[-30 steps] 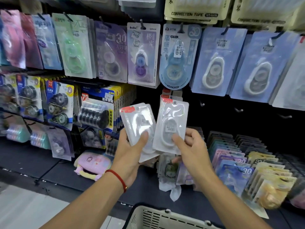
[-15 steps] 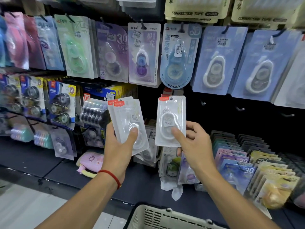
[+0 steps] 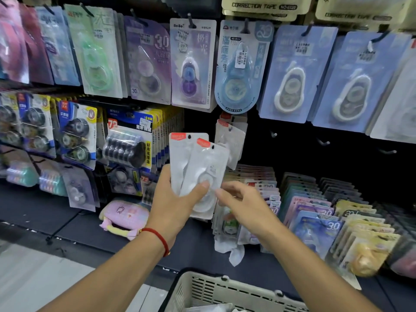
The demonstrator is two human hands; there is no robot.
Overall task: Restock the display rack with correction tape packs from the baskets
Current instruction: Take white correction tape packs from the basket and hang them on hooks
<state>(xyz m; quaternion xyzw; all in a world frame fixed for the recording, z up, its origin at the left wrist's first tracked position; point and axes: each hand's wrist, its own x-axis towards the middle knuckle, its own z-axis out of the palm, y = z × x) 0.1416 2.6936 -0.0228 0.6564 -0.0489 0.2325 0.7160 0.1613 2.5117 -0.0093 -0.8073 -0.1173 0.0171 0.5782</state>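
Note:
My left hand (image 3: 173,206) grips two white correction tape packs (image 3: 202,170) with red top corners, held upright and fanned in front of the display rack (image 3: 315,154). Its thumb presses on the front pack. My right hand (image 3: 245,206) is just right of these packs, fingers loosely bent, fingertips at the front pack's edge; it holds nothing. Behind and above the held packs, matching white packs (image 3: 231,140) hang on a hook of the rack. A grey basket (image 3: 225,291) sits at the bottom edge, its contents mostly out of view.
Blue, purple and green tape packs (image 3: 193,64) hang in the upper row. Bare hooks (image 3: 324,143) stick out of the dark panel on the right. Rows of standing packs (image 3: 315,221) fill the lower right shelf. A pink pouch (image 3: 123,215) lies on the shelf.
The pack my right hand held now hangs on the rack hook. My right hand has come down empty beside the packs in my left hand, which has shifted right.

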